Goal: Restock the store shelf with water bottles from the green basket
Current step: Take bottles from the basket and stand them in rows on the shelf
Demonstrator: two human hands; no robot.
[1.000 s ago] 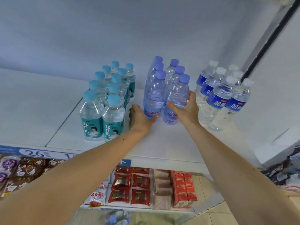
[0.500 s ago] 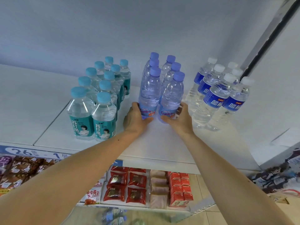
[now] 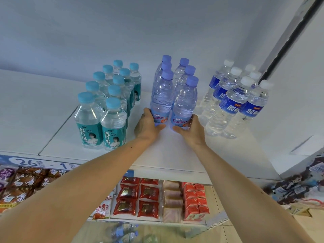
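Observation:
Two rows of blue-capped Cunbs water bottles stand on the white shelf [image 3: 166,155], in the middle. My left hand [image 3: 146,126] grips the base of the front left Cunbs bottle [image 3: 162,99]. The base of the front right Cunbs bottle [image 3: 185,104] is held by my right hand [image 3: 192,130]. Both bottles stand upright on the shelf. At the bottom edge, blurred bottles [image 3: 122,234] show below the shelves; the green basket itself cannot be made out.
Teal-labelled soda water bottles [image 3: 103,111] stand in two rows to the left. White-capped, blue-labelled bottles [image 3: 235,102] stand to the right, near a white side wall. A lower shelf holds red snack packets [image 3: 140,199] and brown packets [image 3: 22,181].
Both hands have slid down to the bases of the two front Cunbs bottles and drawn closer together. The front bottles now stand straighter and tighter in their rows.

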